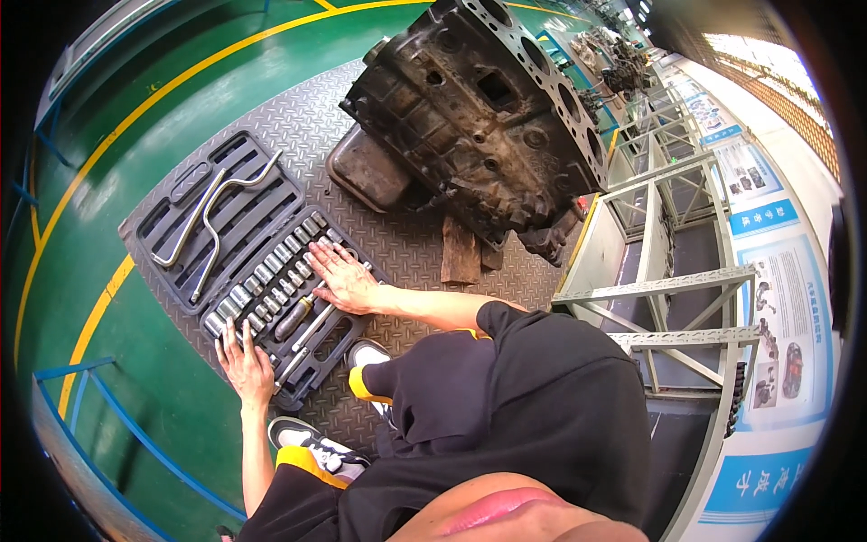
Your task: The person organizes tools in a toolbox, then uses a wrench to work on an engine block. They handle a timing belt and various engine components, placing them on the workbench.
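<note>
Toolbox [257, 212]: Spread open on the tread plate [298, 99], in front of the sneakers [312, 443]; dark grey plastic, its halves molded into ribs and fitted slots.
Sockets [241, 296]: Lined up in rows across the nearer half; short, round, shiny metal cylinders, graded from wide to narrow.
Bent rods [209, 217]: Lying across the lid; slim, smooth, silvery, one curved like an S.
Screwdriver [293, 319]: Seated beside the sockets, with a thick, dark and yellowish handle.
Left hand [246, 366]: Laid over the widest sockets at the near end; grip apart, fingers outstretched.
Right hand [343, 278]: Reaching across the far end of the rows; grip apart, fingers flat and extended, thumb held off to the side.
Engine block [479, 117]: Looming beyond the toolbox; heavy, rough metal, stained brown and black, pierced by round bores along one pale edge.
Wood blocks [461, 253]: Placed under the engine block; coarse, brown, square-cut.
Floor [108, 208]: Glossy green, striped yellow.
</note>
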`<control>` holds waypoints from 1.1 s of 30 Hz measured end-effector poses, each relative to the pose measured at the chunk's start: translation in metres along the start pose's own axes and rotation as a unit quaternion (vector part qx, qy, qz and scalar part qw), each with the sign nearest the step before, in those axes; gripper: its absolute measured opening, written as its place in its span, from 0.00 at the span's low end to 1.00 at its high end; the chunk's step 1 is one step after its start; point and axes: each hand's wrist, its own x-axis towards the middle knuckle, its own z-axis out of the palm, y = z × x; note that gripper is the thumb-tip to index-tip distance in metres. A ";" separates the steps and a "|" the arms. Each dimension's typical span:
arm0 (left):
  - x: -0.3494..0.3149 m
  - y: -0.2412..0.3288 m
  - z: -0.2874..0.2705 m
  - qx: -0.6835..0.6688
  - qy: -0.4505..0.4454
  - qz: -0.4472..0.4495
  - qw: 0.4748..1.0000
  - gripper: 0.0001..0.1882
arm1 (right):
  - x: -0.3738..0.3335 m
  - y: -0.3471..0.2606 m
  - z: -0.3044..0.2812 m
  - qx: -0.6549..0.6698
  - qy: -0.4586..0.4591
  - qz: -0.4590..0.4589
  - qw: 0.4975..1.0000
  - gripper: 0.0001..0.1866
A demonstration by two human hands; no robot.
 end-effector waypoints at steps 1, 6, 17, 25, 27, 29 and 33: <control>0.000 0.000 0.000 0.002 -0.001 0.000 1.000 0.32 | 0.000 0.000 0.000 -0.003 0.005 -0.005 1.000 0.37; -0.001 0.000 0.001 0.002 0.000 0.001 1.000 0.32 | 0.002 0.003 -0.002 0.001 0.002 0.014 1.000 0.36; 0.000 0.001 -0.001 -0.001 0.007 0.001 1.000 0.32 | 0.000 0.018 0.001 -0.011 -0.015 0.056 0.998 0.39; 0.000 0.001 0.000 -0.005 0.008 -0.001 1.000 0.31 | 0.005 0.020 0.010 0.001 0.008 0.099 0.995 0.41; 0.000 0.000 0.000 -0.011 0.011 -0.004 1.000 0.31 | 0.010 0.019 0.011 0.024 -0.012 0.143 0.989 0.41; 0.000 0.000 0.000 -0.010 0.008 -0.007 1.000 0.30 | 0.017 0.018 0.014 0.074 0.002 0.184 0.980 0.43; 0.000 0.000 0.000 -0.008 0.007 -0.005 1.000 0.30 | 0.026 0.010 0.019 0.057 -0.002 0.218 0.974 0.46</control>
